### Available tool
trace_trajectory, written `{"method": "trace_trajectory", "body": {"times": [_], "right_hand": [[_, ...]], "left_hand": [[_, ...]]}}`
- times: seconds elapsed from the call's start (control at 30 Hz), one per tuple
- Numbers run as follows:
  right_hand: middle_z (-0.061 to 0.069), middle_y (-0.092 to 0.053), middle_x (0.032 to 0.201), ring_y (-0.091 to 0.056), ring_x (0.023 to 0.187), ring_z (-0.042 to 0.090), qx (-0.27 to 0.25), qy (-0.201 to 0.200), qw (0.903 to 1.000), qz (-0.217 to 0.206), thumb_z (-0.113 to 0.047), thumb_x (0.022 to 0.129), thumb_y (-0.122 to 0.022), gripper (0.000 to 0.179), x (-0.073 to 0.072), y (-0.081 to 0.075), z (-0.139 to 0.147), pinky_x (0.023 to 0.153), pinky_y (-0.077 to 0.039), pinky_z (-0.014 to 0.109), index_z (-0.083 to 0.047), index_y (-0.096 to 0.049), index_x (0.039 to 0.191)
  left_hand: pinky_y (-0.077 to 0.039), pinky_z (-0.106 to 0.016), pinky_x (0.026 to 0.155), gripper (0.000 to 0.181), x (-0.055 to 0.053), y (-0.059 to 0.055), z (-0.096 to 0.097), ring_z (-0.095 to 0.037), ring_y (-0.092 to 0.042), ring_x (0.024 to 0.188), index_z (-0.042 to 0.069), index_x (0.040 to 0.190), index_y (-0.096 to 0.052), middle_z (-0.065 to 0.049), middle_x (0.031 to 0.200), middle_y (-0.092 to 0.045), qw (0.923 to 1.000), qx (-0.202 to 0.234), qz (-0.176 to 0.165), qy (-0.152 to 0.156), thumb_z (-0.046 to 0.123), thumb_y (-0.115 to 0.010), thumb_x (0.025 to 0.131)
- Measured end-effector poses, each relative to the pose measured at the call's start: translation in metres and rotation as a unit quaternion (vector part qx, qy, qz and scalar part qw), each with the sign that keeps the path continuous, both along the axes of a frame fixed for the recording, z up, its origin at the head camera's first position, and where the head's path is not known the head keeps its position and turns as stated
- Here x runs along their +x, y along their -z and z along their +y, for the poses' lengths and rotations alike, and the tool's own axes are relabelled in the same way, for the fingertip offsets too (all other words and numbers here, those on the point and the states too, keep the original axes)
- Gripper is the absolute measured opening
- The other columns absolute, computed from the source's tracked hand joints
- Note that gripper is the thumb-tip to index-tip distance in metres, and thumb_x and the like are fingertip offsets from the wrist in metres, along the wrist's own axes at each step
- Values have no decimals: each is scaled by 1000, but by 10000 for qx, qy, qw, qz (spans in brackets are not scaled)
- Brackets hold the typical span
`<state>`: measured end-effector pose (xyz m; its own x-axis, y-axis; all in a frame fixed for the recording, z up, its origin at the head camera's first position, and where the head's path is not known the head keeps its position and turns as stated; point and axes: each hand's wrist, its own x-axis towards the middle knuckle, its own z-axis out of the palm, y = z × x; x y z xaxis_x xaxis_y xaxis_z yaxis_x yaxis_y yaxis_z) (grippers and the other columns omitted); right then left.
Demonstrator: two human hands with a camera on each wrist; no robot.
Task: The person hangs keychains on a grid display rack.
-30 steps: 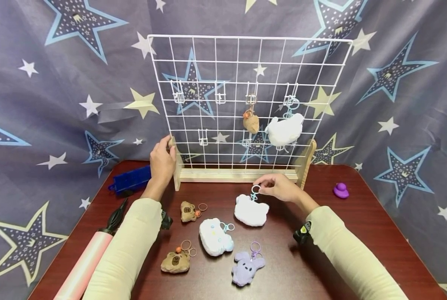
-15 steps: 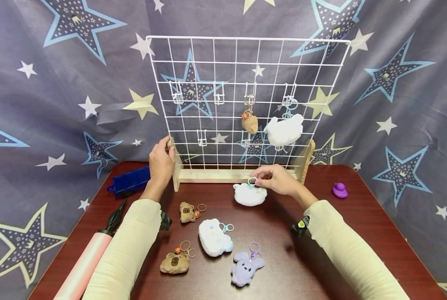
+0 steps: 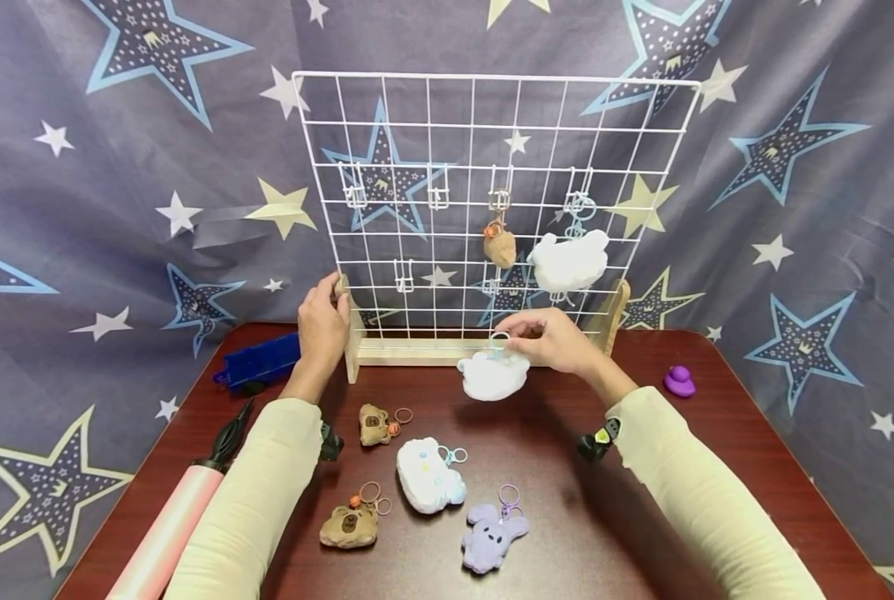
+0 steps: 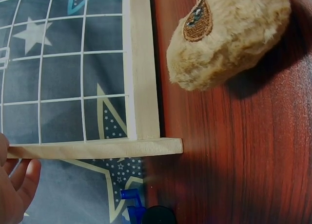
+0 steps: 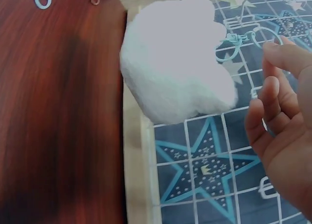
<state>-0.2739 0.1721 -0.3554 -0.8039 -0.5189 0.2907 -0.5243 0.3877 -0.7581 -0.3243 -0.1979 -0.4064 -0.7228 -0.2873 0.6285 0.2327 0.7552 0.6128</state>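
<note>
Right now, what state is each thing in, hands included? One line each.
Left hand, gripping rack
Right hand, pinching ring
Held plush, hanging above table
Rack, upright
Highest brown plush, hanging
Highest white plush, hanging
Middle brown plush, lying
Nearest brown plush, lying
Nearest white plush, lying
Lilac plush, lying face up
Top left hook, bare
Purple toy, on table
Pink tube, lying
Blue cart, on table

A fluffy white plush keychain hangs by its pale-blue ring, plain side showing, above the reddish-brown desk, before an upright white wire grid rack with pale wooden feet
</note>
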Motion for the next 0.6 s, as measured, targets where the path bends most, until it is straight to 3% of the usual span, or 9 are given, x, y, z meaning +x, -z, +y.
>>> {"method": "trace_trajectory", "body": {"times": [0.2,0.6], "right_hand": [[17,-72,86,-58,68,4,-144,80,9997,162,2,89,-73,24,-17,-3,-4,60,-45,17,4,-74,113],[6,-67,83,-56,67,7,-217,317,9988,292,-7,90,-74,25,-16,-48,-23,59,-44,20,-4,-76,114]], "left_hand": [[-53,-56,94,38,1,-1,0,-47,-67,105,9,133,-66,-26,113,-70,10000,19,-5,22,11,-66,95],[-52,-57,94,38,1,-1,0,-48,-66,105,9,133,-65,-26,113,-70,10000,15,-30,21,12,-67,95]]}}
